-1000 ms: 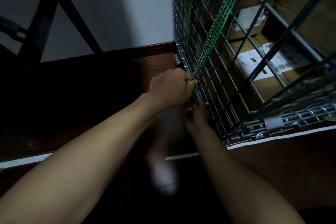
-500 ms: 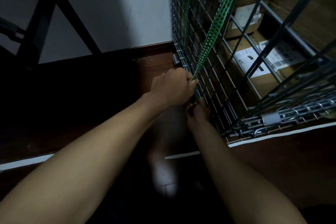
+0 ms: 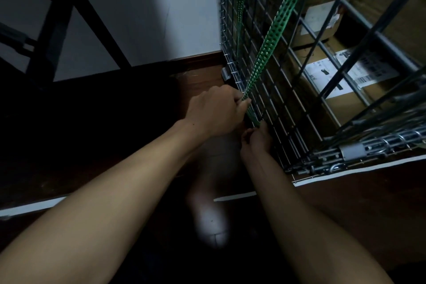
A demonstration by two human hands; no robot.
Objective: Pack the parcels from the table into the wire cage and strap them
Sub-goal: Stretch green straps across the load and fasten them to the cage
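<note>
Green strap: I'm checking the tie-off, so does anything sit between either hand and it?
Nothing visible does. The left hand grips the green strap against the wire cage wall, and the right hand holds its lower end just below.

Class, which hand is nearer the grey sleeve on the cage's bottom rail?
Right. The right hand holds the green strap low on the wire cage, left of the grey sleeve; the left hand grips it higher, farther left.
</note>
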